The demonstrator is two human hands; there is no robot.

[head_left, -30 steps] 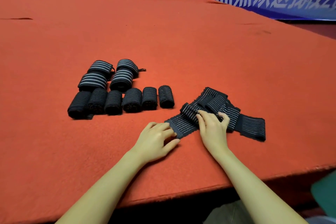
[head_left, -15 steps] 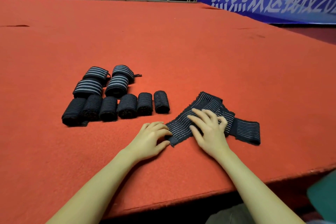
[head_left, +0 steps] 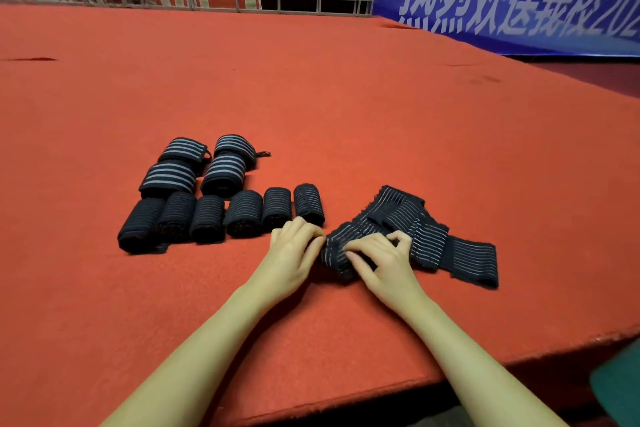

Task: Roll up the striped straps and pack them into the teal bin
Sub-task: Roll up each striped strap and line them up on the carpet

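Both hands are closed on the near end of a loose striped strap (head_left: 420, 232), where a small roll is forming. The right hand (head_left: 379, 262) has its fingers curled over the top of that rolled end, thumb and forefinger pinched together above it. The left hand (head_left: 294, 250) grips the same end from its left side, fingers tucked in against the fabric. The rest of the strap trails away to the right in loose, overlapping folds, its far end lying flat on the red carpeted surface (head_left: 346, 97).

Just left of the hands sits a row of six finished rolls (head_left: 221, 218), dark with thin pale stripes, side by side and mostly touching. The nearest of them is right beside the left knuckles. Behind that row are four broader rolls (head_left: 204, 165) with bolder grey stripes, set two by two.

At the lower right corner, below the edge of the carpeted surface, a teal shape (head_left: 620, 388) shows; it may be the bin, though only a corner is in view. A blue banner (head_left: 502, 0) with white characters hangs beyond the far edge, and a metal railing (head_left: 194, 0) runs in front of red signs.
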